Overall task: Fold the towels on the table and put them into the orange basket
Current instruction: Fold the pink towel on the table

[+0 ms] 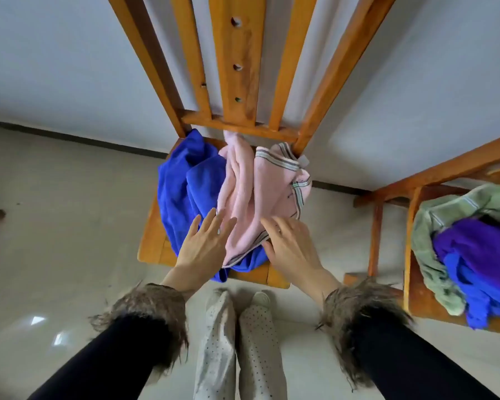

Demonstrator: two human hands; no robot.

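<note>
A crumpled pink towel (260,194) with grey stripes lies on top of a blue towel (185,186) on the seat of a wooden chair (153,241). My left hand (202,243) hovers with straight, spread fingers over the near left edge of the pink towel. Just right of it, my right hand (292,243) reaches over the pink towel's near right corner, fingers extended, holding nothing. Whether either hand touches the cloth is unclear. No orange basket is in view.
A second wooden chair (410,226) at the right carries a green towel (433,226), a purple one (479,246) and a blue one (474,295). The first chair's tall back (237,67) rises against a pale wall. My legs stand on the light tiled floor.
</note>
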